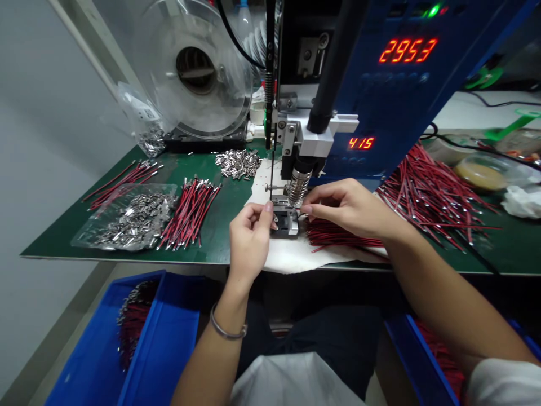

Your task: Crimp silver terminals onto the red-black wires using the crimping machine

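My left hand (249, 237) is pinched shut at the left side of a small metal fixture (285, 221), holding something too small to name. My right hand (344, 206) pinches a thin red-and-black wire (298, 211) and holds its end at the fixture. Just above the fixture hangs the ribbed metal tip (298, 187) of a blue machine (380, 84). A bundle of red wires (338, 235) lies under my right hand on a white cloth (291, 256).
On the green mat (220, 225): red wire bundles (190, 211), a bag of metal terminals (127, 220), a loose terminal pile (237, 163), a large red wire heap (431, 192) at right. Blue bins (127, 344) stand below the table edge. Red displays read 2953 and 415.
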The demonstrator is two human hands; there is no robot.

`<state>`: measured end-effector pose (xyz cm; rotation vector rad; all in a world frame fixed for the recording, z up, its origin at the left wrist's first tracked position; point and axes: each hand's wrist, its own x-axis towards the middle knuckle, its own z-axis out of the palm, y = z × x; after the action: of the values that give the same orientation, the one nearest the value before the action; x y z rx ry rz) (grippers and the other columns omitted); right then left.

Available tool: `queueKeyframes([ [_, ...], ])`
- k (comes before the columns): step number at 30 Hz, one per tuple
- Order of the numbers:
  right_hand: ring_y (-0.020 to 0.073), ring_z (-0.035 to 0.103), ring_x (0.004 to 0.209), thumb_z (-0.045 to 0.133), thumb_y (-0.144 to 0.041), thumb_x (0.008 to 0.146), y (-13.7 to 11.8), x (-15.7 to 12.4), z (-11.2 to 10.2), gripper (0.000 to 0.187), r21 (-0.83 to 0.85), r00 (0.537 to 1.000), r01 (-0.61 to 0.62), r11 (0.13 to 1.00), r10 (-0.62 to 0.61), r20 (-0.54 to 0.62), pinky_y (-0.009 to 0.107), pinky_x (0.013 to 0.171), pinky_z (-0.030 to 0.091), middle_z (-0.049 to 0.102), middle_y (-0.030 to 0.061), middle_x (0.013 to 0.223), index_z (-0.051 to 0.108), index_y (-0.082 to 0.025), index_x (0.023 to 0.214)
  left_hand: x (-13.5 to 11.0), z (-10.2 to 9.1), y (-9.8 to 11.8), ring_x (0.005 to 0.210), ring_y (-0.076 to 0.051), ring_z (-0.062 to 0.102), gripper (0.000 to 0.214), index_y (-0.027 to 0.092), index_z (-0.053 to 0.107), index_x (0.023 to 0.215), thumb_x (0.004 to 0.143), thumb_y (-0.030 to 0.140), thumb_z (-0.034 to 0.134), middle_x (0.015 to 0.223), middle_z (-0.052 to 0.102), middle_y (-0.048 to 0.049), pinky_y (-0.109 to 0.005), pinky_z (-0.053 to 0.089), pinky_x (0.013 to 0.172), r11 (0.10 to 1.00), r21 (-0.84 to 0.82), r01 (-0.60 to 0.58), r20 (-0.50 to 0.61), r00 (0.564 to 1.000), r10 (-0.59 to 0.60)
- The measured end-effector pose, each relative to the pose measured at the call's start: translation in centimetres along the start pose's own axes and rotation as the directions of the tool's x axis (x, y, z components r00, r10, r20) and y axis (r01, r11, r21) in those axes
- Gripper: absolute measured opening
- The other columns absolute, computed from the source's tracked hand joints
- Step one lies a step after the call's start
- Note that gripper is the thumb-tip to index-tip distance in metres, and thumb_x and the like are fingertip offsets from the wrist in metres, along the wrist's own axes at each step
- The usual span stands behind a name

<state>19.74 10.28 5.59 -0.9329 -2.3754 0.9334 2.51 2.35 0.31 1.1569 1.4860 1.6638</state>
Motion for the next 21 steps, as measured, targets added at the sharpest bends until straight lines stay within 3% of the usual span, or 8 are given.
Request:
queueKeyframes([
  [21, 0.0124, 0.055, 0.06, 0.06, -0.04, 0.084, 0.1, -0.31, -0.16, 0.026, 0.057, 0.999, -0.008, 0.998, 0.006, 0.032, 0.024, 0.055, 0.041, 0.068, 0.0027, 0.071, 0.07, -0.016, 0.08, -0.06, -0.09, -0.03, 0.057, -0.011, 0.05, 0.028, 0.017, 0.056, 0.066, 0.085, 0.038, 0.06, 0.059, 0.056, 0.0005, -0.023, 0.039, 0.059, 1.0, -0.005, -0.005, 0.0, 1.0, 0.005],
])
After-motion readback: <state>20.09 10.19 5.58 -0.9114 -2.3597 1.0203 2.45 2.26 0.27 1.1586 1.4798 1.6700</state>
